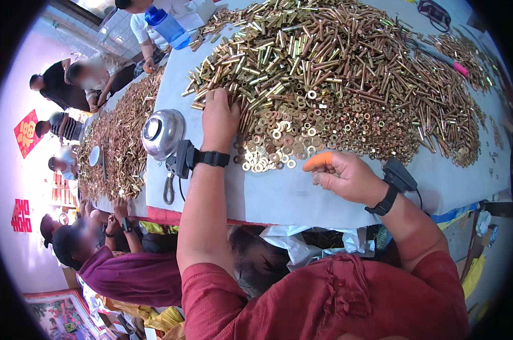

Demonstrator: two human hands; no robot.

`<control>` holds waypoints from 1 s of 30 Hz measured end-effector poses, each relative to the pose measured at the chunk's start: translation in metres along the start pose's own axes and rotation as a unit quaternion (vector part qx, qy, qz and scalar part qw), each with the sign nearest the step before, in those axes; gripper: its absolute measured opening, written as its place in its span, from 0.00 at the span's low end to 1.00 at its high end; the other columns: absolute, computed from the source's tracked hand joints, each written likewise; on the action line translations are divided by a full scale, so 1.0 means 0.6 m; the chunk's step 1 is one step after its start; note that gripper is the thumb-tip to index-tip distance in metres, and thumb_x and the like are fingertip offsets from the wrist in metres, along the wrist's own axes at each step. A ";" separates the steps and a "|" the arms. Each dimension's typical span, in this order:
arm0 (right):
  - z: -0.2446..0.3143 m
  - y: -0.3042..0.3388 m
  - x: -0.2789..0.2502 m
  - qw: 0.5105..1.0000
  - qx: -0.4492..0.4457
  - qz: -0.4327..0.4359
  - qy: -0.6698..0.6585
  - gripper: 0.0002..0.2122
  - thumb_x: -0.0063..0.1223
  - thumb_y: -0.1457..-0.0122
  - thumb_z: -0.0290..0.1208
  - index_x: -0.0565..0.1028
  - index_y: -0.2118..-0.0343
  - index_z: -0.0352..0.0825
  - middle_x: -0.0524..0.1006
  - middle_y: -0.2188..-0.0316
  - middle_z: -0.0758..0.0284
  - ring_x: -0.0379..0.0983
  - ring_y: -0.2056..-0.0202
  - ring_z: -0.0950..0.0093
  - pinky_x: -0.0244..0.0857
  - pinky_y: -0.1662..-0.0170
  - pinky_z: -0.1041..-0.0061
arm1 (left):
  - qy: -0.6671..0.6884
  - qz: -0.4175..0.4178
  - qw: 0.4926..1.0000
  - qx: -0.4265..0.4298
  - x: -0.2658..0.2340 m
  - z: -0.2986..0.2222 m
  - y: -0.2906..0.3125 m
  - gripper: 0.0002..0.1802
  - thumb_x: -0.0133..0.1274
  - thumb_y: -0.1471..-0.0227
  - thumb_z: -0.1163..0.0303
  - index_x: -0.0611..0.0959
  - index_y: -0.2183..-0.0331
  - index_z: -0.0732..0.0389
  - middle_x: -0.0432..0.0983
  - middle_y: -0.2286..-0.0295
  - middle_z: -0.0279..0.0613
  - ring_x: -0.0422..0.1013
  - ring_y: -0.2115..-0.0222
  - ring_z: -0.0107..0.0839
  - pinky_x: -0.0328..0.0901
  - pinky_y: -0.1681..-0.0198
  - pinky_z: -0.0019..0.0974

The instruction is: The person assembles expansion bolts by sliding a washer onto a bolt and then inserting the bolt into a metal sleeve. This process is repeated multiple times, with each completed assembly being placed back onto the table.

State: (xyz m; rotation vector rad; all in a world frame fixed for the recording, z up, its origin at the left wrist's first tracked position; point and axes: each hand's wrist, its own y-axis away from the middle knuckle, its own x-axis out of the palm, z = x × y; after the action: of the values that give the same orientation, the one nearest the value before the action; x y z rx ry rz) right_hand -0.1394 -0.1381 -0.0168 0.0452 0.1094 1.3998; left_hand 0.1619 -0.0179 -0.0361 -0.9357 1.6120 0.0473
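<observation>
We view a grey-white surface [279, 192] in a bright room; all clock positions refer to the centre of our view. At 1 o'clock we see a broad heap of brassy metal tubes [347, 62]. Flat washers [287, 126] form its near edge, also at 1 o'clock, and small nuts [375, 122] lie at 2 o'clock. Of the hands, the left hand [221, 116] is at 11 o'clock, back uppermost, fingers pressed together and tips touching the near-left margin of the tubes; we cannot tell whether it pinches any. The right hand [347, 175], at 3 o'clock, is just beside the washers, with an orange finger sleeve [320, 161] on the index finger. Its fingers are curled and its thumb sits close under the sleeve; we cannot tell whether the tips grip anything. A shiny metal bowl [164, 136] rests at 10 o'clock, a blue bottle [168, 28] at 11, and a person in purple [132, 277] at 8.
</observation>
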 end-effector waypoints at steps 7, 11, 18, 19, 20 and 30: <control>-0.003 0.004 -0.007 1.000 -0.006 -0.006 0.013 0.11 0.53 0.41 0.25 0.75 0.54 0.34 0.75 0.72 0.75 0.69 0.70 0.85 0.66 0.63 0.83 | -0.060 0.038 0.996 -0.051 -0.019 -0.020 0.012 0.11 0.54 0.53 0.72 0.73 0.65 0.64 0.74 0.67 0.56 0.71 0.68 0.59 0.67 0.64 0.53; -0.004 0.000 -0.002 1.000 -0.024 0.003 0.013 0.12 0.53 0.40 0.26 0.74 0.54 0.33 0.75 0.70 0.74 0.69 0.70 0.86 0.65 0.66 0.84 | -0.002 -0.011 0.999 -0.040 -0.034 0.012 0.014 0.05 0.52 0.49 0.71 0.75 0.71 0.62 0.75 0.77 0.49 0.73 0.75 0.47 0.66 0.75 0.44; -0.005 0.007 -0.008 1.000 -0.001 -0.005 0.008 0.11 0.53 0.40 0.26 0.75 0.55 0.33 0.76 0.68 0.73 0.69 0.70 0.86 0.66 0.66 0.85 | 0.831 0.075 0.448 -0.323 -0.082 -0.112 0.056 0.11 0.48 0.40 0.68 0.74 0.56 0.60 0.71 0.73 0.35 0.63 0.79 0.21 0.55 0.83 0.21; -0.008 0.007 -0.009 1.000 0.002 -0.009 0.009 0.11 0.53 0.40 0.26 0.75 0.55 0.33 0.76 0.68 0.73 0.69 0.70 0.86 0.66 0.66 0.85 | 0.849 0.067 0.405 -0.334 -0.078 -0.138 0.066 0.10 0.49 0.40 0.68 0.74 0.57 0.59 0.71 0.73 0.36 0.65 0.78 0.22 0.59 0.82 0.22; -0.010 0.008 -0.005 0.999 -0.030 -0.012 -0.008 0.10 0.53 0.40 0.26 0.75 0.56 0.32 0.76 0.68 0.73 0.70 0.69 0.85 0.67 0.65 0.83 | 0.865 0.060 0.361 -0.343 -0.077 -0.163 0.076 0.09 0.49 0.40 0.68 0.74 0.58 0.59 0.71 0.72 0.37 0.67 0.77 0.24 0.64 0.80 0.23; 0.018 0.023 0.029 0.995 -0.102 0.011 0.020 0.07 0.58 0.43 0.30 0.79 0.65 0.34 0.79 0.71 0.67 0.74 0.67 0.79 0.68 0.61 0.77 | 0.893 0.101 0.334 -0.284 -0.063 -0.263 0.141 0.22 0.43 0.37 0.56 0.72 0.50 0.64 0.75 0.61 0.50 0.74 0.59 0.45 0.71 0.50 0.49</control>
State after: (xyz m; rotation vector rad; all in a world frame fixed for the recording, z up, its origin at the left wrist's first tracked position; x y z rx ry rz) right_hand -0.1490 -0.1181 -0.0059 -0.1514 -0.0015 1.4272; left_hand -0.0167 -0.0210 0.0031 -1.2746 4.0537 -0.4858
